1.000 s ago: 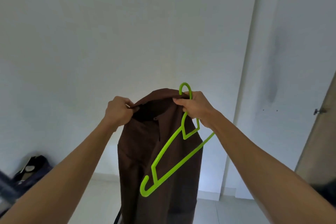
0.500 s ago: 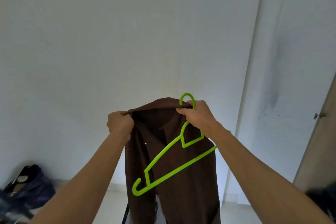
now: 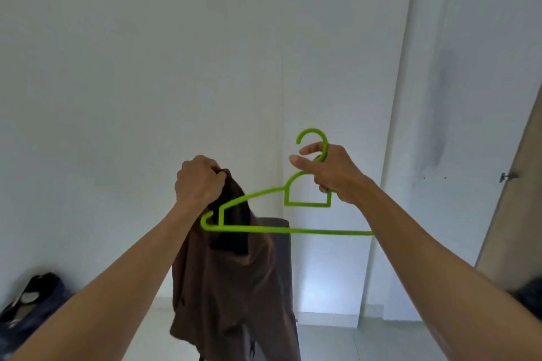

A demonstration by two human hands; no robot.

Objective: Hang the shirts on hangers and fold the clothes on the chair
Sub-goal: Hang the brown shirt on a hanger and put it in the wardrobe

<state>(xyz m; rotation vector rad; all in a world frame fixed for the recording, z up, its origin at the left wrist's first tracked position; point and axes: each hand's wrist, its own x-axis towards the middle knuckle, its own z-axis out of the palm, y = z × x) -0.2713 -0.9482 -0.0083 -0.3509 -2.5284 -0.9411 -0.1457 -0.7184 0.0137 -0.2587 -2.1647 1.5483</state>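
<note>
Holding up: both bare hands are reaching out in front of a plain white wall [image 3: 146, 67].
Left hand: the left hand [image 3: 199, 180] is squeezing the top of a soft brown cloth shirt [image 3: 231, 281] — its fingers are curled tight round the bunched cloth.
Shirt: it is hanging down limp from that hand, up in the air, in front of a dark chair back [image 3: 283, 243].
Right hand: the right hand [image 3: 328, 173] is gripping the neck of a bright green plastic hanger [image 3: 293, 230], just under the hook — its thumb and first finger are sticking out.
Hanger: it is lying almost level, and its left tip is crossing in front of the shirt.
Floor: a dark bag [image 3: 32, 308] is lying low on the left.
</note>
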